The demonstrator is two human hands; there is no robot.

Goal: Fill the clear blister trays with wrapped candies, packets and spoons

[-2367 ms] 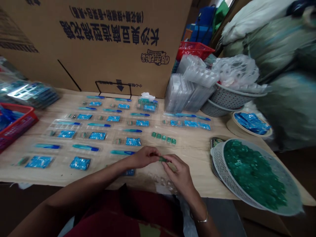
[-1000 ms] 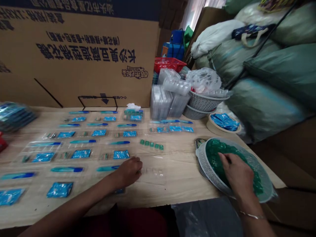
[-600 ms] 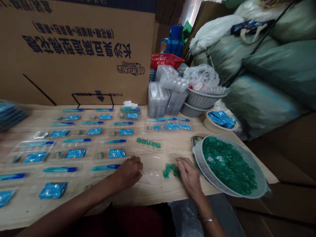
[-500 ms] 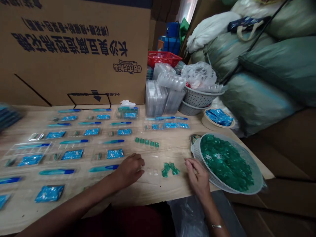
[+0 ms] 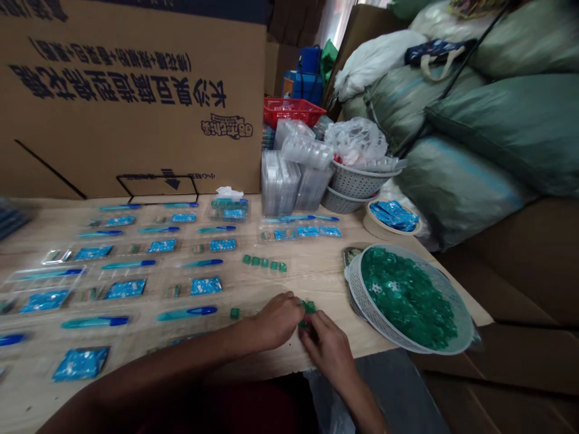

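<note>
**Two hands close over small green pieces near the table's front edge**

The left hand (image 5: pixel 275 322) and right hand (image 5: pixel 326 351) curl together, half closed. From here I can't tell whether either pinches one of the small green plastic pieces (image 5: pixel 308 307) at their fingertips. A lone piece (image 5: pixel 234 313) lies just left, a short row (image 5: pixel 263 263) sits beyond, and a white perforated basket (image 5: pixel 357 290) heaped with more stands to the right on the wooden table (image 5: pixel 316 280).

Wooden table (image 5: pixel 325 283), blue sachets (image 5: pixel 205 286), blue plastic sticks (image 5: pixel 187 313), green pieces (image 5: pixel 265 263)
</note>
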